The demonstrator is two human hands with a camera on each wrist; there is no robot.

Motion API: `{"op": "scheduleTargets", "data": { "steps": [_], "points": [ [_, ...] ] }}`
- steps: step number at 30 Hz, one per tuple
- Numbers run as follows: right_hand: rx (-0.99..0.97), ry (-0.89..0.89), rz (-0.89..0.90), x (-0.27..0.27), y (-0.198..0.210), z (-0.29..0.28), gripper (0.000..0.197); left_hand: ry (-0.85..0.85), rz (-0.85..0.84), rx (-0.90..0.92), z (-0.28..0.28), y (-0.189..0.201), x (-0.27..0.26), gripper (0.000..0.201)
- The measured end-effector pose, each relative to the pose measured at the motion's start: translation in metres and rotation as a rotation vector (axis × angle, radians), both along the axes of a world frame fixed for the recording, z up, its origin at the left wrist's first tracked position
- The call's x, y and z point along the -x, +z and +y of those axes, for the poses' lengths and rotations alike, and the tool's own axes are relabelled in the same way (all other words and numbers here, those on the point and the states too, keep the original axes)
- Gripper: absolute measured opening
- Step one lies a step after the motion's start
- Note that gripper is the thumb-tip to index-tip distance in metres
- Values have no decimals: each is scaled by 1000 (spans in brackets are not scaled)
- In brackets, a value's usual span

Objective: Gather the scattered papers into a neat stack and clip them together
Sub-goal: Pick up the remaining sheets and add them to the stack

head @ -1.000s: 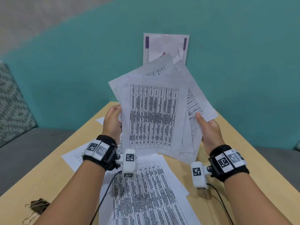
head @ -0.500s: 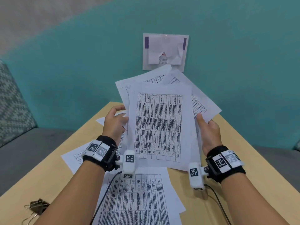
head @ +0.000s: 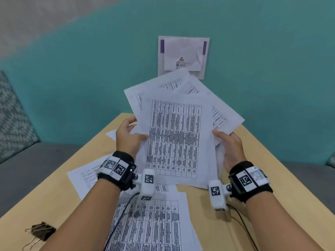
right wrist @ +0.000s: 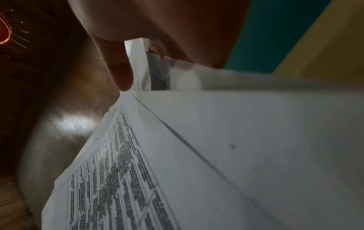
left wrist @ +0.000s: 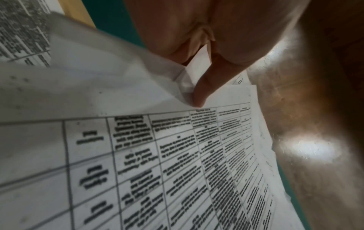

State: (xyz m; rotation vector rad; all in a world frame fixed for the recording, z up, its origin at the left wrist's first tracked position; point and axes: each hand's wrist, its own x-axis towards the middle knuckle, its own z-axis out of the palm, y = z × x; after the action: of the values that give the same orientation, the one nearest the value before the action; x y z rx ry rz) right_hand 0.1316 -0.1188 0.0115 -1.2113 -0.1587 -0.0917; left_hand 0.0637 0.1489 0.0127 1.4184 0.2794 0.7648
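Both hands, left hand point(head: 129, 137) & right hand point(head: 230, 145), grip fanned papers point(head: 174, 138).

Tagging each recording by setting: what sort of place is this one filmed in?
Probably an office lounge or waiting corner, though that is a guess: a light wooden table against a teal wall, a grey upholstered seat beside it, and a printed notice stuck to the wall.

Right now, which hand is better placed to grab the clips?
Probably the left hand. The binder clips lie near the table's left corner, on that arm's side. The right hand, on the opposite side, could keep gripping the fanned papers.
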Motion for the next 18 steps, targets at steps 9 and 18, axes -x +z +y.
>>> {"op": "scheduleTargets", "data": {
  "steps": [9,18],
  "points": [
    [139,-51,-76,0,0,7,41,38,-106,-30,-5,1,-2,52],
    [-24,-75,-94,1,11,5,46,5,-163,-14,-4,5,-3,50]
  ]
}}
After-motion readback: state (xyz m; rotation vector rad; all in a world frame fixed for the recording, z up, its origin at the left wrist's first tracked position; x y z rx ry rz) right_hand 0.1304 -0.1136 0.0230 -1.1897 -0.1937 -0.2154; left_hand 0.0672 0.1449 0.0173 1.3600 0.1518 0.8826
